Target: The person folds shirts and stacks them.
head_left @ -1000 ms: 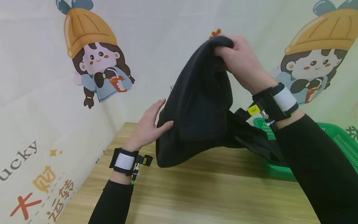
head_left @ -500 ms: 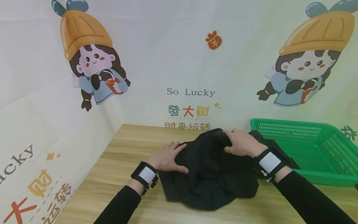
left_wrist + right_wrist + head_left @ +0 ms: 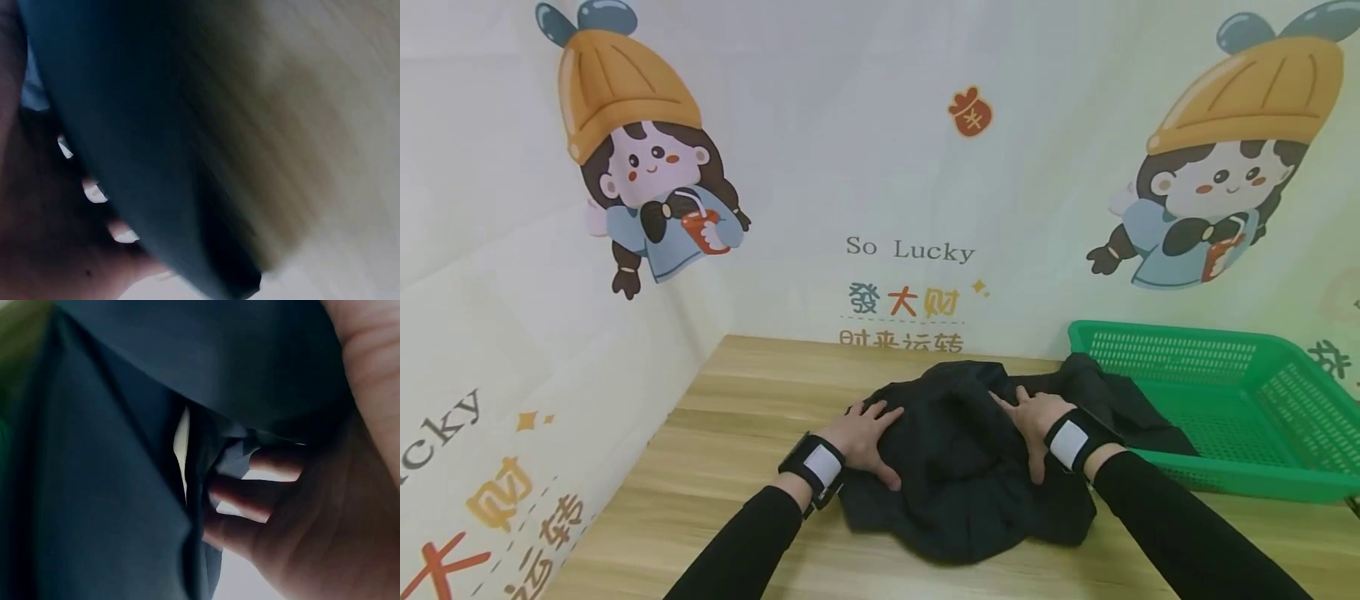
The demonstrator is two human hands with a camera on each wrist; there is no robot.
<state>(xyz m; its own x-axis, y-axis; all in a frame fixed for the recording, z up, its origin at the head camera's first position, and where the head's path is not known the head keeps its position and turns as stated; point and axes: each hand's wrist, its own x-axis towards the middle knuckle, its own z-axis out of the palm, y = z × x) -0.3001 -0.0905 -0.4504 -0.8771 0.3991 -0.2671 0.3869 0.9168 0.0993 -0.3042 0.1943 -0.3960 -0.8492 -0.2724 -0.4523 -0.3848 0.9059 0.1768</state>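
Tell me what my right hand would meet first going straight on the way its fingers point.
Your right hand would most likely meet the rumpled black cloth first, since its folds lie beneath and just ahead of it; exact depth there is hard to judge.

Black cloth hides part of the left side of the green basket, whose near right corner the head view cuts off. The wooden tabletop blurs in the left wrist view.

My cloth is plain black, like my sleeves; the table is tan with streaky grain, the basket green, my wristbands black and white.
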